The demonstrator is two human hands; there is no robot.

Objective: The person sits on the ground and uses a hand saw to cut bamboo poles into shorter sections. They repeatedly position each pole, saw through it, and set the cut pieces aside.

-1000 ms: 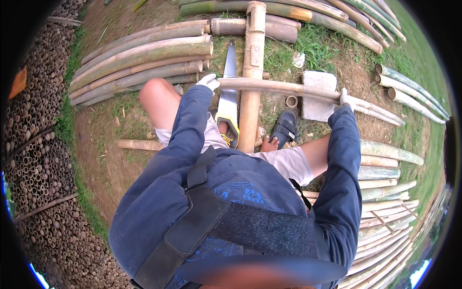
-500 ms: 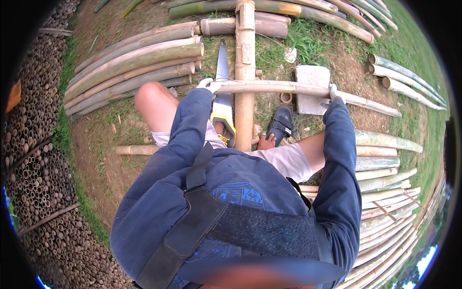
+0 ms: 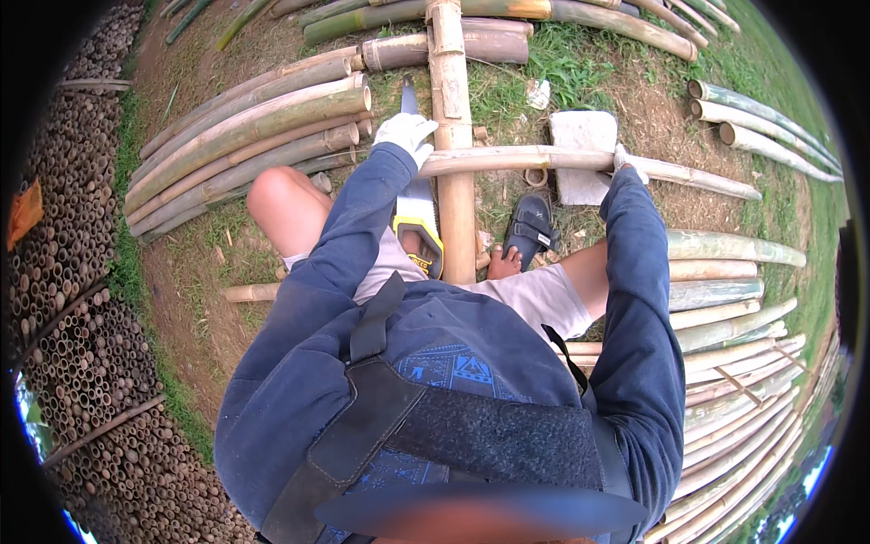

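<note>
A bamboo pole [image 3: 535,158] lies crosswise over a thick upright-running bamboo post [image 3: 450,136], its left end just past the post. My right hand [image 3: 625,163], in a white glove, is closed around the pole near the white block. My left hand [image 3: 405,134], also gloved, is at the pole's left end beside the post, with fingers apart and reaching toward the post. Beneath that hand runs a handsaw [image 3: 416,220] with a yellow and black handle, its blade partly covered by the hand and pointing away from me.
A pale stone block [image 3: 582,136] rests on the ground under the pole. Bamboo poles [image 3: 263,109] are stacked at the left, with more bamboo [image 3: 725,308] at the right. A sandalled foot [image 3: 528,231] stands beside the post. Upright bundled bamboo ends [image 3: 72,227] fill the far left.
My left hand has come off its grip at the pole's end and moved slightly up and over the saw blade. The right hand still holds the pole; the whole view has shifted slightly.
</note>
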